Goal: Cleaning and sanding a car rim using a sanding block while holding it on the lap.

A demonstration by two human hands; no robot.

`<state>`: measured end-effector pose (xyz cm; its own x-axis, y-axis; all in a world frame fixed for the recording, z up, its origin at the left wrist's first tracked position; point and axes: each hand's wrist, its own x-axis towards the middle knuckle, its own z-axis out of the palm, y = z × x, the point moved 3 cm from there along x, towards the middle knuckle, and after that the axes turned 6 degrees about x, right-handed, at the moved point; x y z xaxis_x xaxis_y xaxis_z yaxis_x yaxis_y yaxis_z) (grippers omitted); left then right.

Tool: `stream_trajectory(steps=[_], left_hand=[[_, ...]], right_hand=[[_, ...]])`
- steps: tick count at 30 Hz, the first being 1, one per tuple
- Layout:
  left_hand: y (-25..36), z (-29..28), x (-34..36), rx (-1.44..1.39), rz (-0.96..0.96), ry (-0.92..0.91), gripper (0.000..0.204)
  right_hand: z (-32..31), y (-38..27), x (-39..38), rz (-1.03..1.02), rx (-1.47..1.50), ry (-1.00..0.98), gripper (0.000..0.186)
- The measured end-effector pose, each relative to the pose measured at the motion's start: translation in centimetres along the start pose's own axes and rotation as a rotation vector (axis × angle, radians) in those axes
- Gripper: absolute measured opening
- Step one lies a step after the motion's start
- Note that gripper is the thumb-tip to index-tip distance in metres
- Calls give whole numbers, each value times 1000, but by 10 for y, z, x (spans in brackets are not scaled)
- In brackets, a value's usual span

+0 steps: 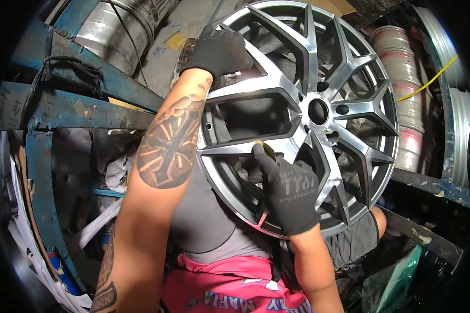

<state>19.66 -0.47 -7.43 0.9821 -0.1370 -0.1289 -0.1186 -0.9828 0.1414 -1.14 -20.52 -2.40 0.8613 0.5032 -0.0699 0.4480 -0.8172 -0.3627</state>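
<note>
A large alloy wheel [235,149], with bright silver spoke faces and dark grey recesses, is tilted in front of my body. My left hand [222,52], in a black work glove, is closed on the wheel's upper left rim; its fingertips are partly hidden. Lower down, my right hand [292,195] wears a matching glove. It pinches a small tan piece [267,149], perhaps folded sandpaper, against the face of a lower left spoke. Most of that piece is hidden by the fingers.
A worn blue metal frame [89,107] stands at the left, with metal drums [117,31] behind it. More wheel barrels with red bands [402,88] are stacked at the right, crossed by a yellow cord [428,86]. Papers [36,250] hang at the lower left.
</note>
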Motion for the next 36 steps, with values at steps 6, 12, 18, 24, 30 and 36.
stream_trajectory(steps=[6, 12, 18, 24, 30, 36], left_hand=[[-4, -1, -2, 11, -24, 125, 46], [-1, 0, -3, -21, -27, 132, 46], [-2, -3, -2, 57, -15, 92, 50], [-5, 1, -2, 54, -35, 53, 50], [-5, 9, -2, -8, -57, 222, 49], [-1, 2, -3, -47, -49, 148, 46]], right_hand=[[2, 0, 5, -109, -18, 47, 46], [1, 3, 6, -130, 74, 65, 42], [-32, -2, -3, -19, 143, 54, 45], [-26, 3, 1, 13, 113, -22, 57], [-21, -5, -2, -42, 74, -16, 51], [-15, -1, 0, -39, 20, -156, 57]])
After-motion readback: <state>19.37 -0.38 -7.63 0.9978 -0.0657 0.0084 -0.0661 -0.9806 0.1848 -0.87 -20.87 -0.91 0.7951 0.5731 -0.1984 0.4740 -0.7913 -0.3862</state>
